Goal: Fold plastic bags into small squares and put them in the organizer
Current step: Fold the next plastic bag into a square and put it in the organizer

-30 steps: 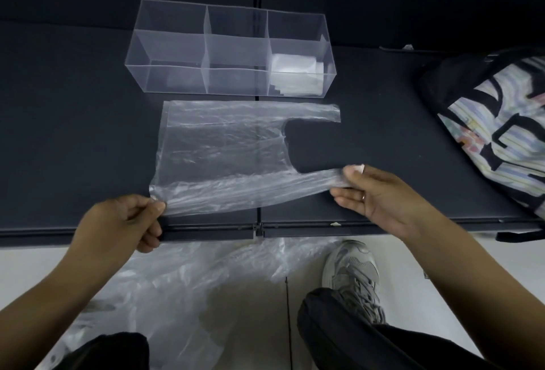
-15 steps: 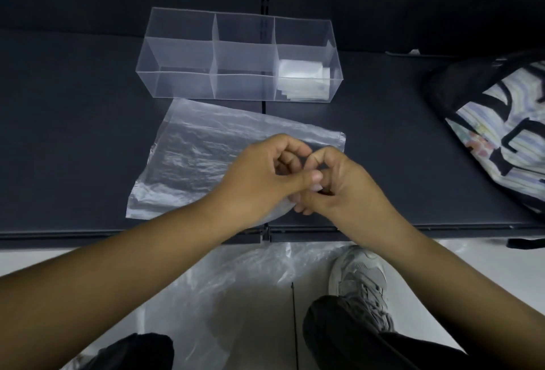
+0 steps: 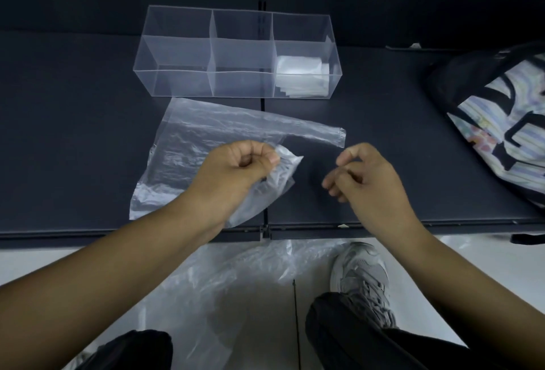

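On a dark grey shelf (image 3: 73, 133), in front of a clear three-compartment plastic organizer (image 3: 177, 54) (folded squares (image 3: 300, 74) lie in its right cell), the left hand (image 3: 241, 169) now pinches the crinkled transparent plastic bag (image 3: 206, 133) by its near handle, just released by the loosely curled, empty right hand (image 3: 368, 180): folding has barely begun.

Dim, even light, soft glare on the plastic bag (image 3: 212, 130) beyond the fingers (image 3: 344, 159), wide-angle bowing at edges
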